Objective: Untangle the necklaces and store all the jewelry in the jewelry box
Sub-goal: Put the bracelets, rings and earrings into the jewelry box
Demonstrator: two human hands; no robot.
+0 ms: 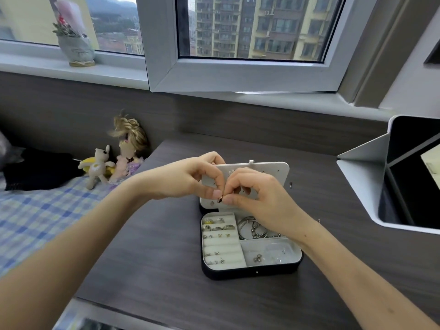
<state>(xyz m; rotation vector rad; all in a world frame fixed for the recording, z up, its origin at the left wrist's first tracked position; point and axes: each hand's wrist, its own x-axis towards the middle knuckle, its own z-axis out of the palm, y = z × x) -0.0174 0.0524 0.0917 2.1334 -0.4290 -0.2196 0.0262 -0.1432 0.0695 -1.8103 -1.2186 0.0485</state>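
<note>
left hand (190,178) and right hand (258,195) both pinch a tiny jewelry piece (221,199); open jewelry box (252,273) just beneath it.

An open jewelry box (250,273) is seen at the centre of the frame on a dark wood-grain desk (154,246), its white lid (273,170) raised behind the tray. In front of the lid, a small jewelry piece (221,199) is pinched between the fingertips of the left hand (190,177) and the right hand (257,198). Rings (219,227) are slotted in the tray's left rolls, and bangles (247,228) are laid in its upper right compartment. A cased tablet (404,175) is propped at the right edge.
</note>
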